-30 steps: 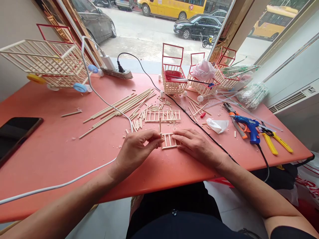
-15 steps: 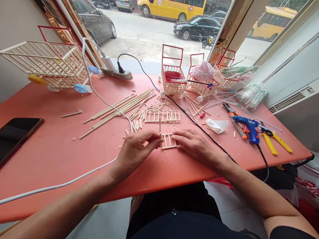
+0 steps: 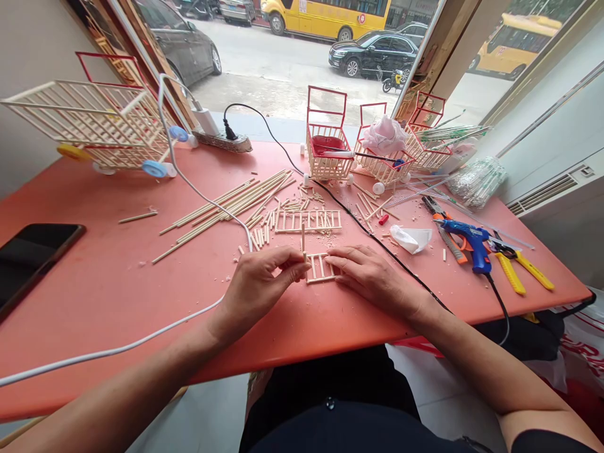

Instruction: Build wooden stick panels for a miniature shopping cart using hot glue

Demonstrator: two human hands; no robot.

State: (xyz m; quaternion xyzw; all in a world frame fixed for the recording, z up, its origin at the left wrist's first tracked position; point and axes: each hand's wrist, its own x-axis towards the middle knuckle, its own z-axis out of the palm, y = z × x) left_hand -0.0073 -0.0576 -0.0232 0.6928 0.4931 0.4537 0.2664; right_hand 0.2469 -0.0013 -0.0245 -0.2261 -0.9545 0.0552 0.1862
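A small ladder-like frame of wooden sticks [image 3: 321,268] lies flat near the table's front edge. At its left end my left hand [image 3: 264,277] pinches a short upright stick [image 3: 303,238] between thumb and forefinger. My right hand [image 3: 368,275] rests palm down over the frame's right end, its fingertips pressed on the sticks and hiding that end. Just behind is a longer ladder-like frame [image 3: 307,221] with cut sticks around it. Long thin sticks [image 3: 231,204] lie in a bundle to the left.
A blue glue gun [image 3: 467,236], yellow-handled pliers [image 3: 523,270] and crumpled white paper [image 3: 410,239] lie on the right. Small stick carts [image 3: 329,151] stand behind, a larger cart [image 3: 108,119] at back left. A phone [image 3: 38,264] is at left. Black and white cables cross the table.
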